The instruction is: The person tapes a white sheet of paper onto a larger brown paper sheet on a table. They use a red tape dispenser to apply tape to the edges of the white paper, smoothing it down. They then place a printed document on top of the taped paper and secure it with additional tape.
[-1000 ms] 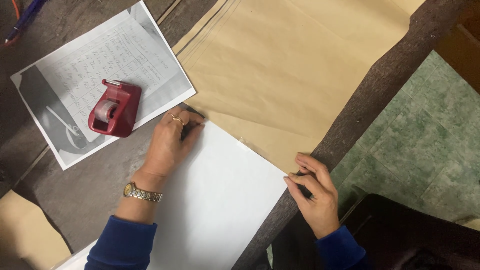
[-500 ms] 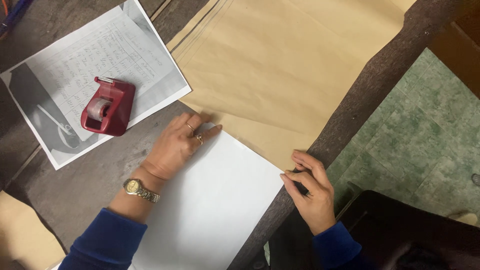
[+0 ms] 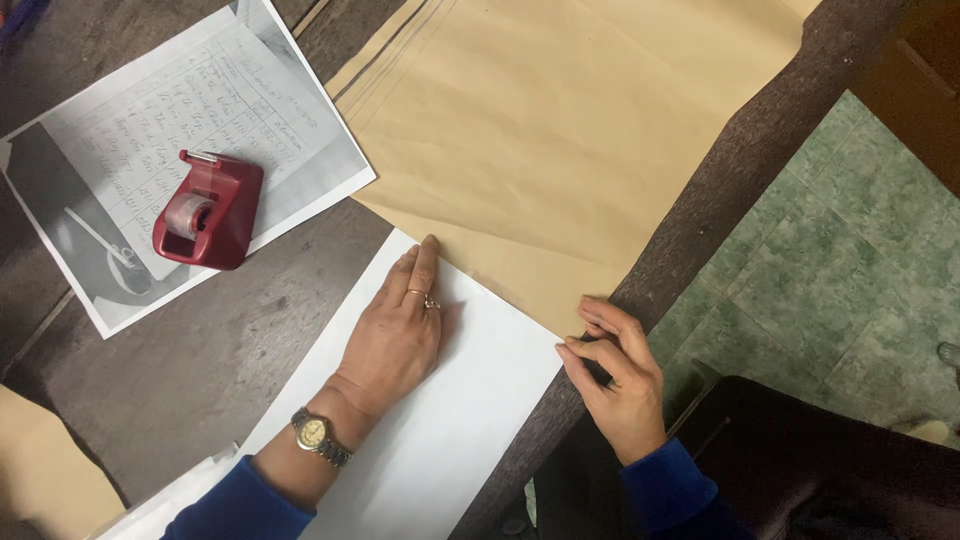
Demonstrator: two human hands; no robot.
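L hand [image 3: 395, 335] flat, palm down, fingers together, pressing on the white sheet [image 3: 440, 430]; fingertips reach its far corner, right at the edge of the brown kraft paper [image 3: 560, 130]. Holds nothing, just pins it. Wristwatch [image 3: 318, 436] on that wrist, ring on one finger.

R hand [image 3: 615, 375] at the near-right edge of the worktop [image 3: 210, 360], fingers curled narrow, pinching at the white sheet's right corner where it meets the kraft paper edge. Can't tell if it grips one sheet or both.

White sheet lies diagonal on the worktop, far corner overlapping the kraft paper; its right corner sits at the worktop edge. Kraft paper spreads far + right, partly overhanging.

Red tape dispenser [image 3: 205, 212] far-left, on a printed b/w page [image 3: 180, 150], well apart from both hands.

Risks, my read:
- The kraft paper overhang could drag both layers toward the floor if the L hand's pressure eases.
- The R hand's pinch at the corner could crease or tear the white sheet if pulled against the pinned L side.
- The tape is out of reach w/o lifting a hand, so alignment may slip.
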